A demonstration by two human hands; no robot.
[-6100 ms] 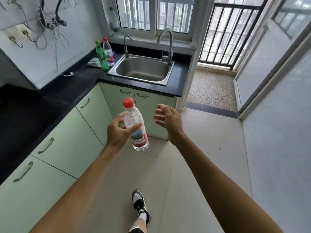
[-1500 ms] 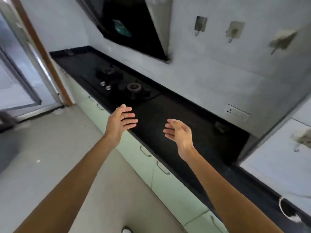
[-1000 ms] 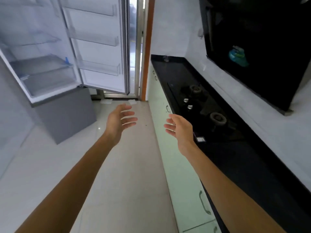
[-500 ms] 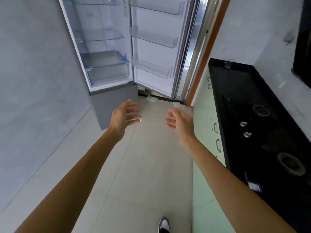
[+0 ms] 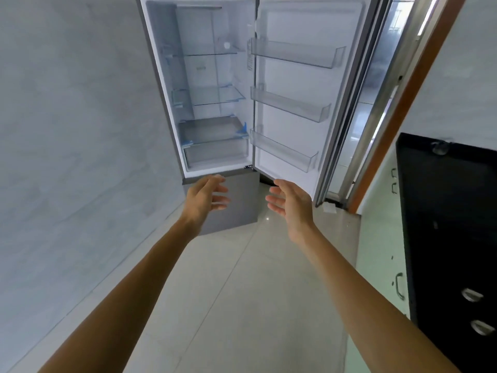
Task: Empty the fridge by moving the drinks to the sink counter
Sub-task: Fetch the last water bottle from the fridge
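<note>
The fridge [image 5: 166, 84] stands straight ahead with its upper door [image 5: 309, 84] swung wide to the right. I see no drink on its glass shelves, in its bottom drawer [image 5: 215, 152] or in the three door racks [image 5: 290, 106]. My left hand [image 5: 205, 197] is stretched forward in front of the fridge's grey lower door, fingers relaxed, holding nothing. My right hand [image 5: 291, 203] is held out beside it, just below the open door's bottom edge, palm turned inward and empty. The sink counter and the bottles are out of view.
A grey wall [image 5: 67, 130] runs along the left. On the right are pale green cabinets [image 5: 382, 238] under a black counter [image 5: 451, 224] with hob knobs [image 5: 473, 297]. A brown door frame [image 5: 398, 109] and glass door stand right of the fridge. Pale floor tiles [image 5: 242, 292] lie ahead.
I put the water bottle down and turned away from the sink, past the hob, to face the open fridge. Both hands stay held out empty, and the fridge has come closer.
</note>
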